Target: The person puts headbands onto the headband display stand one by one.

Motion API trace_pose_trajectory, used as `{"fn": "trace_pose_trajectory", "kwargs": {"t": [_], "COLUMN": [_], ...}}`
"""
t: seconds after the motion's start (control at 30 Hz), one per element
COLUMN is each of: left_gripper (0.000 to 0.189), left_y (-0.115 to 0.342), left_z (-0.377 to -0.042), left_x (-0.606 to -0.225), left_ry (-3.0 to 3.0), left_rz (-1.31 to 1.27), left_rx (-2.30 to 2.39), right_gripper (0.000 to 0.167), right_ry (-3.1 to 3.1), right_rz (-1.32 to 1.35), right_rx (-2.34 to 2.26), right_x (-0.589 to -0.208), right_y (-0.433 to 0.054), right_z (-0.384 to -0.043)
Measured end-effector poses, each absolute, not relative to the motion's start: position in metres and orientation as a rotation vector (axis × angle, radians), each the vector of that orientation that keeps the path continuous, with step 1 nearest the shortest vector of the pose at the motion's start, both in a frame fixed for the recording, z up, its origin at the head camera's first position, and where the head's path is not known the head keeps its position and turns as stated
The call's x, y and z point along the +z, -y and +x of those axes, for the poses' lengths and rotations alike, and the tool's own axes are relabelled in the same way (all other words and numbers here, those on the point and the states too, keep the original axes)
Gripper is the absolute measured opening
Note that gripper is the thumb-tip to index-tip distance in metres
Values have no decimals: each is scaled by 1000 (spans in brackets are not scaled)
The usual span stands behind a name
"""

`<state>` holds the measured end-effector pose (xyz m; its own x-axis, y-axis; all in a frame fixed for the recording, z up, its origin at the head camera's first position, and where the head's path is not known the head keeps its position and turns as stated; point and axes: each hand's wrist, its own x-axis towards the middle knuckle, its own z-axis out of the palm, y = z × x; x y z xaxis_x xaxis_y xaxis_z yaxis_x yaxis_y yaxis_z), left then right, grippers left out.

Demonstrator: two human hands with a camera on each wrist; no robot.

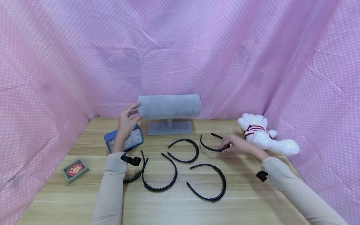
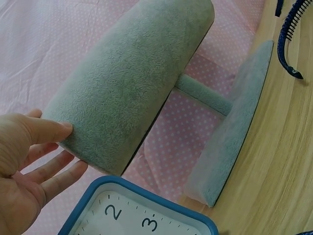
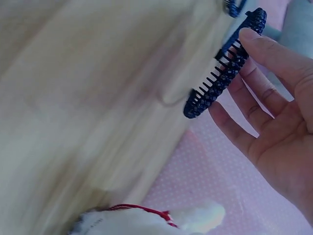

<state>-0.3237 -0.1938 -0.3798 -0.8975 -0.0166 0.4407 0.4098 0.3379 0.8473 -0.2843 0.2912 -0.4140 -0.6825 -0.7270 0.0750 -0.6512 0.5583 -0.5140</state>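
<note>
My left hand (image 1: 127, 122) holds the left end of a grey plush headband display stand (image 1: 170, 107), a horizontal roll on a post and flat base. In the left wrist view its thumb (image 2: 51, 129) lies on the roll and the fingertips meet the end. At the right, my right hand (image 1: 235, 144) pinches a black headband (image 1: 210, 149) between thumb and fingers. The right wrist view shows that headband's toothed, beaded band (image 3: 225, 73) raised against the table. Other black headbands lie on the table: one centre (image 1: 196, 150), one front right (image 1: 223, 182), one front left (image 1: 160, 189).
A further headband (image 1: 134, 178) is partly hidden by the left forearm. The blue-framed clock (image 1: 134, 139) sits under the left wrist, with a small green-framed picture (image 1: 75, 169) farther left. A white plush toy (image 1: 260, 136) lies at the right. Pink dotted cloth (image 1: 174, 47) surrounds the wooden table (image 1: 157, 209).
</note>
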Motion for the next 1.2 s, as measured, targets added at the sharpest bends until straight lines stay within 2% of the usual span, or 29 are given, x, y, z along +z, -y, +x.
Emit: {"fn": "trace_pose_trajectory", "kwargs": {"t": [0.23, 0.47, 0.73, 1.2], "left_gripper": [56, 59, 66, 58], "left_y": [201, 204, 212, 214], "left_z": [-341, -345, -355, -358], "left_x": [-391, -386, -376, -361], "left_ry": [2263, 2307, 2354, 2494], "left_rz": [-372, -391, -550, -628], "left_rx": [-1528, -1513, -1444, -1272], "right_gripper": [22, 21, 21, 30], "right_ry": [-2758, -2826, -2913, -2933], "right_rz": [-1058, -873, -730, -397], "right_rx": [-899, -1056, -1128, -1525], "right_x": [-400, -393, -389, -373], "right_y": [-293, -297, -298, -296], "right_z": [-288, -293, -295, -311]}}
